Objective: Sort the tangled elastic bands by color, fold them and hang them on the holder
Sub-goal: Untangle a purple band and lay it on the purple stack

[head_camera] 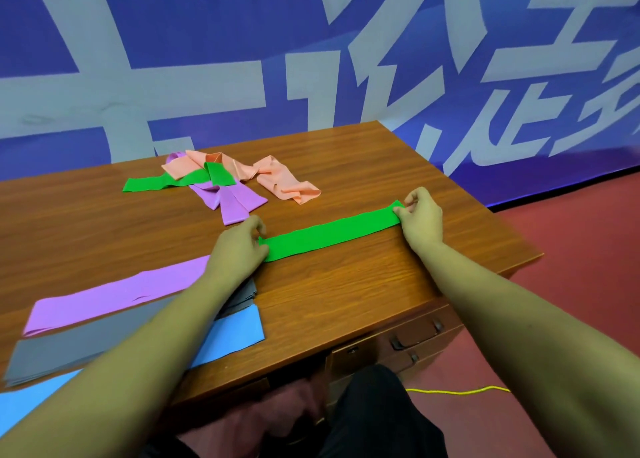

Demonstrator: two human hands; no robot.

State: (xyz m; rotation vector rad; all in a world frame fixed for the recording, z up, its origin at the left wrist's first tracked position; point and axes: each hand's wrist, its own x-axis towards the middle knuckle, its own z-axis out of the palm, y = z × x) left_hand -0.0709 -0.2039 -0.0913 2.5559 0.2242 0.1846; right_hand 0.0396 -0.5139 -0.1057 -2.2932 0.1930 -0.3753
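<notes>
The left hand (239,246) pinches the near-left end of a green band (332,230) between thumb and curled fingers. The right hand (420,218) pinches the far-right end the same way, so the band lies flat and straight on the table (346,301) between them. The step in hand looks like the fold. To do it well, one end should be carried over to meet the other with the edges squared and the strip kept flat and slack, since this thin elastic will likely twist or snap back if pulled taut. Beside and partly under the left forearm, three bands lie flat side by side: a purple band (114,293), a grey band (86,339) and a blue band (235,333). At the far side of the table sits the tangled heap (221,183) of green, peach and purple, not yet sorted. No holder is in view.
</notes>
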